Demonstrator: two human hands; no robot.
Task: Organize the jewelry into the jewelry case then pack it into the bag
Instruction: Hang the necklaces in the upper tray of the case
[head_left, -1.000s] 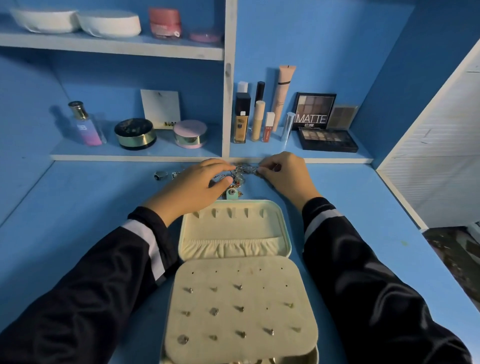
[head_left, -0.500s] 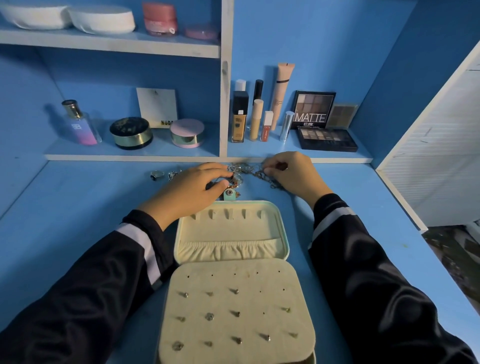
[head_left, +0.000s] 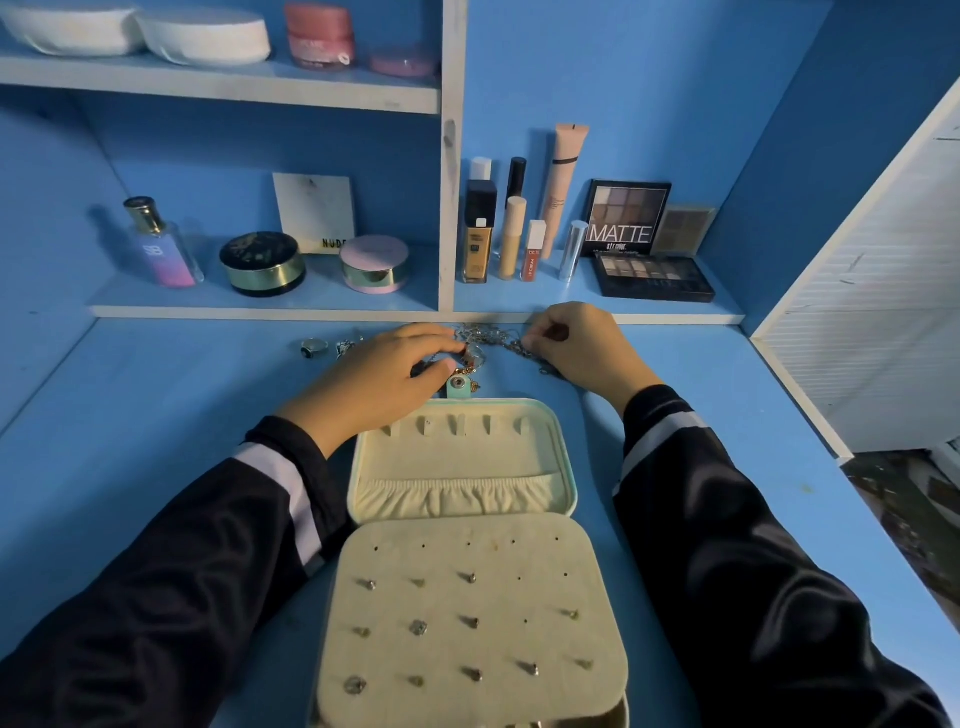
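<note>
A tangle of thin silver and gold chains (head_left: 491, 338) lies at the far edge of the blue worktop (head_left: 156, 415), just in front of the lower blue shelf (head_left: 260, 307). Both hands are on it. The left hand (head_left: 384, 374) arches over the tangle's left side, its fingers (head_left: 447, 340) bent down onto the strands and its thumb closing against them near a gold piece. The right hand (head_left: 582, 348) sits at the tangle's right side with its fingers (head_left: 537, 340) curled tight, pinching a silver chain. Both arms wear dark sleeves with a white stripe (head_left: 270, 488).

The mint-edged, cream-lined jewelry case (head_left: 462, 457) lies open between the forearms, just nearer than the tangle. Its lid half shows a row of hook slots above a gathered pocket, and its mint snap tab (head_left: 458, 385) touches the near edge of the chains. Nearer still, the cream padded earring panel (head_left: 467, 618) lies flat with small metal stud earrings (head_left: 418, 627) pushed into several of its holes.

To the left of the left hand, a silver ring with a dark stone (head_left: 314, 347) rests on the worktop, with another small silver piece (head_left: 345, 347) just beside it.

On the shelf stand a purple perfume bottle (head_left: 161, 244), a black round jar with a gold band (head_left: 262, 262), a pink round compact (head_left: 374, 262), upright tubes and an eyeshadow palette marked MATTE (head_left: 626, 218).
</note>
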